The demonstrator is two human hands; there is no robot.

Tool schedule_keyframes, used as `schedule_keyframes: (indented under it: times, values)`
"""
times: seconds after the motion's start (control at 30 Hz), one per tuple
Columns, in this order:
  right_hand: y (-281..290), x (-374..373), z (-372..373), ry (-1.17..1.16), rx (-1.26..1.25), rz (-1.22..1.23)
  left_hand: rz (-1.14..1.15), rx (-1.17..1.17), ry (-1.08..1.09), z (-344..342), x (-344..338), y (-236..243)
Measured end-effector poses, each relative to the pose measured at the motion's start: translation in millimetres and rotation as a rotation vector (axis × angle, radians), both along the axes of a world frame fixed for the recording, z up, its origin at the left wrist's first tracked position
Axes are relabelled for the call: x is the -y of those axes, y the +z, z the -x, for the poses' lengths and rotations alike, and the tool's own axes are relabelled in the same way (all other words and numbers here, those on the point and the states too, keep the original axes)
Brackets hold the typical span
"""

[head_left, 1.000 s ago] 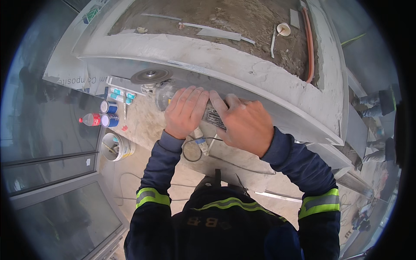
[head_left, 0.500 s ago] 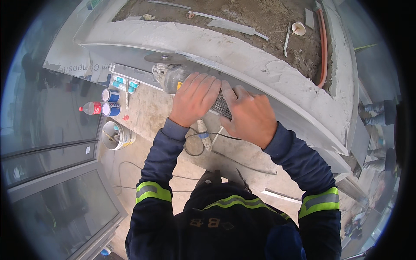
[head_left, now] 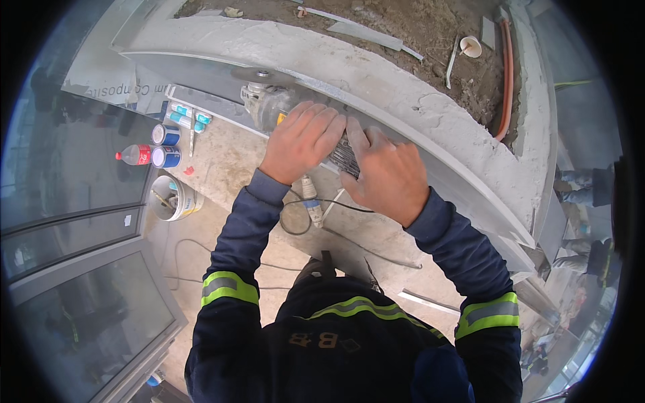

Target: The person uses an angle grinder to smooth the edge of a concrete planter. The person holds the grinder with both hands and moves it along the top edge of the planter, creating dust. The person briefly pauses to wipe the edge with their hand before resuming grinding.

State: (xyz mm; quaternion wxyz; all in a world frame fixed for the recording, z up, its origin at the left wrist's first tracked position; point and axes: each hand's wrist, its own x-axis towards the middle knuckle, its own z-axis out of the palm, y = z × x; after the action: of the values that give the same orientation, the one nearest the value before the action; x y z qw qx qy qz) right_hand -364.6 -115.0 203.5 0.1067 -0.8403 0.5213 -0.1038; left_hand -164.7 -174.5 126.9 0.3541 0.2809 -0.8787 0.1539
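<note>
An angle grinder (head_left: 267,107) is held in both of my hands, its thin disc (head_left: 259,74) lying at the grey panel (head_left: 201,75) along the planter wall. Whether the disc touches the panel, I cannot tell. My left hand (head_left: 302,142) wraps over the front of the grinder's body, behind its metal head. Around the rear grip, which looks dark and ribbed, my right hand (head_left: 390,176) is closed. Both palms and the grinder's underside are hidden. Below my hands a black cable (head_left: 342,203) runs near a white tube with a blue band (head_left: 312,203).
A white-rimmed planter (head_left: 396,87) holds soil, offcuts and an orange pipe (head_left: 506,80). At left are two tins (head_left: 166,157), a red-capped bottle (head_left: 138,154), several tubes (head_left: 185,121) and a white bucket (head_left: 176,199). Cables trail over the floor. Another person's legs show at right.
The whole view has shifted slightly, with the planter and grinder now higher in the picture. Both hands keep their hold on the grinder, and the disc stays along the panel.
</note>
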Motion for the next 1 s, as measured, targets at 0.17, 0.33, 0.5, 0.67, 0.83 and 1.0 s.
schedule_keyframes:
  times: [0.17, 0.33, 0.5, 0.67, 0.83, 1.0]
  values:
    - [-0.8, -2.8, 0.0, -0.023, -0.006, -0.017, -0.033, -0.022, -0.037, 1.7, -2.1, 1.3]
    - [0.3, -9.5, 9.1, -0.017, -0.036, -0.036, -0.034, -0.056, -0.057, 12.0, -6.9, -1.6]
    - [8.6, -20.9, 18.5, -0.019, -0.037, -0.048, -0.047, -0.066, -0.064, 21.9, -16.9, 1.7]
    - [10.1, -19.9, 18.8, -0.025, -0.049, -0.069, -0.071, -0.081, -0.078, 23.6, -15.1, 1.6]
    - [-2.3, -4.6, 5.7, 0.005, -0.027, -0.079, -0.110, -0.070, -0.078, 7.9, -1.9, -8.4]
    - [-14.9, 13.6, -9.9, 0.023, -0.003, -0.041, -0.103, -0.071, -0.092, -9.3, 18.0, -17.7]
